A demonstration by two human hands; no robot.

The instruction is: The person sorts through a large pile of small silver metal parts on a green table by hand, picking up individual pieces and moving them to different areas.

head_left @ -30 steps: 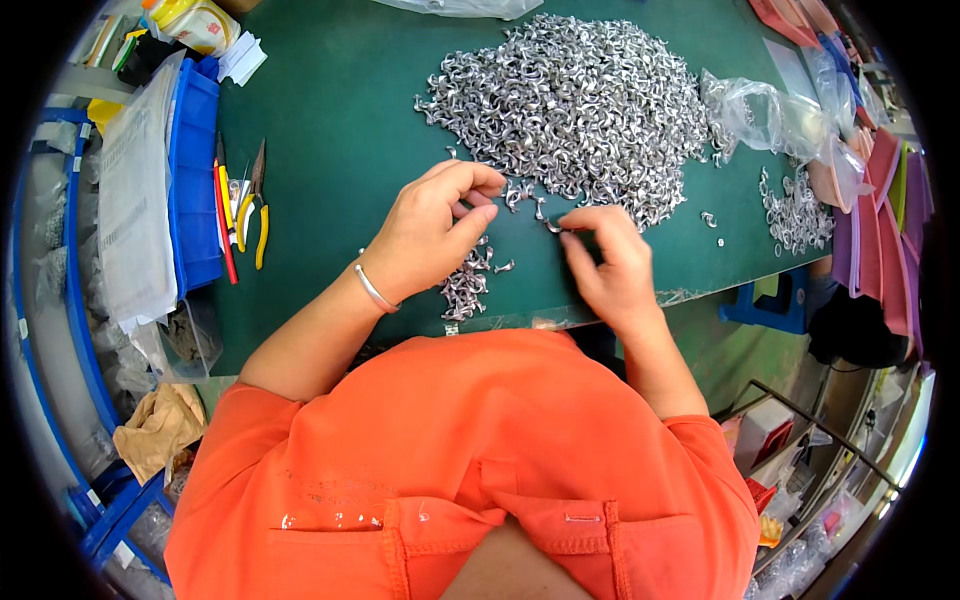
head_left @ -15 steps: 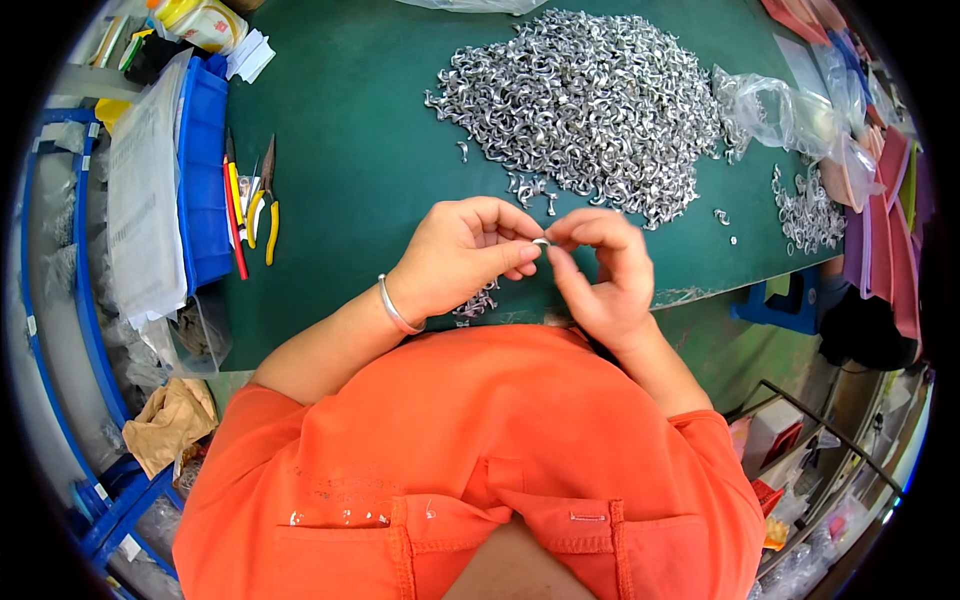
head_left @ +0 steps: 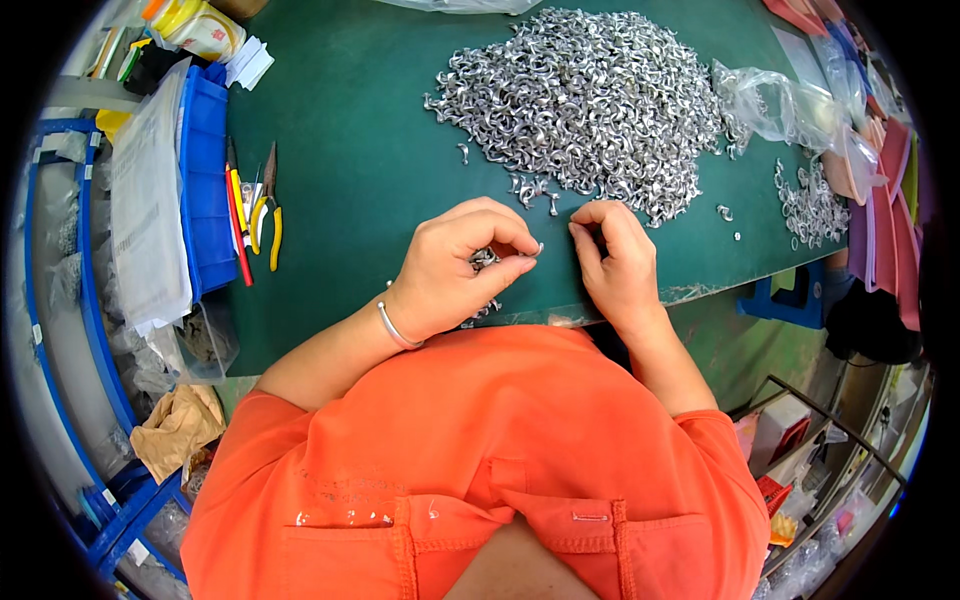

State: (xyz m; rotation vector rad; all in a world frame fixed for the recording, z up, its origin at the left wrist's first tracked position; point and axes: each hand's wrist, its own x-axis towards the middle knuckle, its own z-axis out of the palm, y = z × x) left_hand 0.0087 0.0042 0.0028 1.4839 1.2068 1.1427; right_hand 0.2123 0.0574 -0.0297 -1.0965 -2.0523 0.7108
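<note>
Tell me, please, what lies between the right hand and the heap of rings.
The head view shows a curved silvery piece and a tiny pale piece on the tabletop between the right hand and rings.

No readable wording, only blurred red marks on the jar (head_left: pixel 208 32), faint print on sheets (head_left: pixel 150 205)

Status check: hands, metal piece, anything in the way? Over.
Left hand pinches small metal piece. Right hand beside it, apart; grip unclear. Loose pieces lie just ahead, short of big pile.
</note>
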